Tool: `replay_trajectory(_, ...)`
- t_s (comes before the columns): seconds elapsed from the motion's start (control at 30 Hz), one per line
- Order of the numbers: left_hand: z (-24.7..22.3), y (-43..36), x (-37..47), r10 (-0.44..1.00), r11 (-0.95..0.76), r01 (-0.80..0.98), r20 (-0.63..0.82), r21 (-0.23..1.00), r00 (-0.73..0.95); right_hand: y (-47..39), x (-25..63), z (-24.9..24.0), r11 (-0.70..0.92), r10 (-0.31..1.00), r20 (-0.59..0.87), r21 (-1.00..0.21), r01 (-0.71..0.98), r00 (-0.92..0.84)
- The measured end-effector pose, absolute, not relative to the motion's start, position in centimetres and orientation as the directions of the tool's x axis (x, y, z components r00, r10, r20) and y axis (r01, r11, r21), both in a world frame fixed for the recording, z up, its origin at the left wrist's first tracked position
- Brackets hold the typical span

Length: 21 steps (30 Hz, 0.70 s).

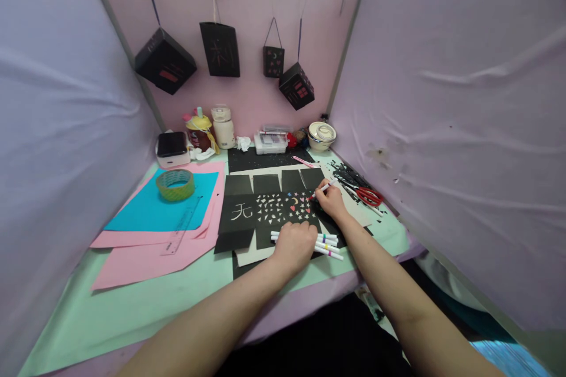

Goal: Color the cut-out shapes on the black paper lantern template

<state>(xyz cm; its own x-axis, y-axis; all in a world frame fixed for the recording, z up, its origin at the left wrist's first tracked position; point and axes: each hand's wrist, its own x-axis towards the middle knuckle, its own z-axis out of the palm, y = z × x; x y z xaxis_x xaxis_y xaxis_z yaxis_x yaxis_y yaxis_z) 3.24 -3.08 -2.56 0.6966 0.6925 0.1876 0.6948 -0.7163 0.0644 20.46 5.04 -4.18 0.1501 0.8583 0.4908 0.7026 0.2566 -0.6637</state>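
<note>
A flat black paper box blank (pixel 236 194) with cut-out shapes lies on a white sheet (pixel 260 253) in front of me. Stars, a moon, hearts and small triangles are cut through it, some coloured, beside a cut-out character. My right hand (pixel 331 200) pinches a white marker (pixel 326 186), its red tip down at the right edge of the star pattern. My left hand (pixel 297 244) is wrapped round several white markers (pixel 328 247) with coloured bands and rests on the lower edge of the black paper. Their middles are hidden under my fingers.
To the left, a tape roll (pixel 175 185) and a clear ruler (pixel 182 230) lie on blue and pink paper (pixel 128 265). Red-handled scissors (pixel 369 196) and black scraps (pixel 349 175) are at right. A cup (pixel 201 131), a bottle (pixel 223 128) and a bowl (pixel 321 136) stand behind. Black boxes (pixel 165 62) hang above.
</note>
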Motion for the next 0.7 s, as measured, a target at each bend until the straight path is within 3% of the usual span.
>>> replay_trajectory(0.7,-2.99,-2.97,3.25,0.676,-0.725,0.687,0.24,0.045,0.697,5.14,20.49,-4.4,0.264,0.86,0.49,-0.665,0.698,0.141)
